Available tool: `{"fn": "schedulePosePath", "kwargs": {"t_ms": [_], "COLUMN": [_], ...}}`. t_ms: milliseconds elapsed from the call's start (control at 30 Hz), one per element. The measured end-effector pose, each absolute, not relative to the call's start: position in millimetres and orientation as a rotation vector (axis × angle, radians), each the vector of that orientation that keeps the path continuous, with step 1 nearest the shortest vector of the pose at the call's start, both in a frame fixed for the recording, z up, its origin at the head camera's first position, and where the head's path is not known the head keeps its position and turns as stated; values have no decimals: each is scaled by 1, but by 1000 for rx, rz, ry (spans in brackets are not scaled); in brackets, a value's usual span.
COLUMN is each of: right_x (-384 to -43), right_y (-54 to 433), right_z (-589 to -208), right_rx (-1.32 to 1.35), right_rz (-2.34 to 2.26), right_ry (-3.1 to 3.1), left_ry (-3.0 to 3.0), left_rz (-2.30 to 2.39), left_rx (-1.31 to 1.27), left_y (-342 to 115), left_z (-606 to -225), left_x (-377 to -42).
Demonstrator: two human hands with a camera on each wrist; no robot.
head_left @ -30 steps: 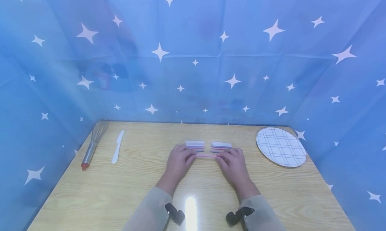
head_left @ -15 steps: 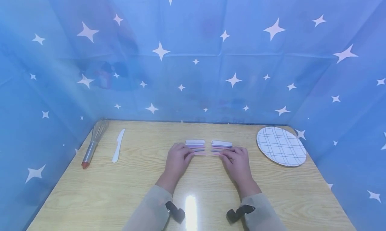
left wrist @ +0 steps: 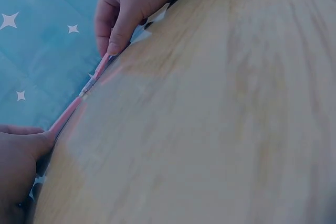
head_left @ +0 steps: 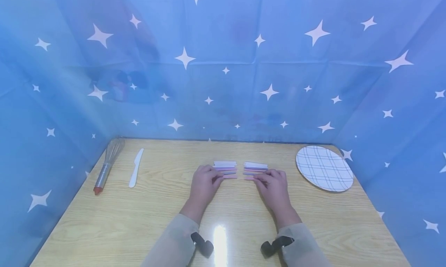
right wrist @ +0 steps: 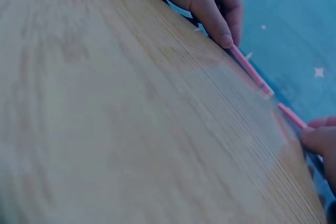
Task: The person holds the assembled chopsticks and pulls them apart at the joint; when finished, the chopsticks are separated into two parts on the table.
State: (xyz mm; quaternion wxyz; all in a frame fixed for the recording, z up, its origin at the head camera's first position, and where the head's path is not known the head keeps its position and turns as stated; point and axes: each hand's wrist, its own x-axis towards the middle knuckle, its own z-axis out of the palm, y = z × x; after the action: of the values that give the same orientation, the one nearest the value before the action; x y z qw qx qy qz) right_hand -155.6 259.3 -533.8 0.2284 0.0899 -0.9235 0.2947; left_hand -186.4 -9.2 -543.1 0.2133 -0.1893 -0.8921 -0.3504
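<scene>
My left hand (head_left: 204,183) pinches a thin pink stick (head_left: 230,177) near its outer end. Opposite it, my right hand (head_left: 274,185) pinches a second pink stick (head_left: 248,178). The inner ends face each other across a small gap, plain in the right wrist view between the left stick (right wrist: 252,72) and the right stick (right wrist: 292,115). Just behind them, several white and coloured sticks (head_left: 225,164) lie side by side in a left group. A matching right group (head_left: 256,165) lies beyond the right fingertips. Both groups are partly covered by the hands.
A whisk (head_left: 107,166) and a white knife (head_left: 136,168) lie at the left of the wooden table (head_left: 156,212). On the right is a white plate with a blue checked pattern (head_left: 325,168). A blue starry curtain (head_left: 223,85) hangs along the back and sides.
One pink length spanned the two hands a second ago; now two pink sticks show with a gap between. Both hands have moved slightly apart and a little back toward the groups.
</scene>
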Motion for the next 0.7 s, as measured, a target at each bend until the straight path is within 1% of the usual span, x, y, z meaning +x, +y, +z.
{"fn": "schedulePosePath", "kwargs": {"t_ms": [567,700], "right_x": [-160,-162], "right_y": [259,259], "right_z": [-540,-541], "right_rx": [162,118], "right_rz": [870,919], "right_ry": [-2594,-2609], "left_ry": [-2518,-2496], "left_rz": [-1038,-1061], "left_rx": [-448,-472], "left_y": [-7,-7], "left_z": [-544,-545], "left_x": [-187,-186]}}
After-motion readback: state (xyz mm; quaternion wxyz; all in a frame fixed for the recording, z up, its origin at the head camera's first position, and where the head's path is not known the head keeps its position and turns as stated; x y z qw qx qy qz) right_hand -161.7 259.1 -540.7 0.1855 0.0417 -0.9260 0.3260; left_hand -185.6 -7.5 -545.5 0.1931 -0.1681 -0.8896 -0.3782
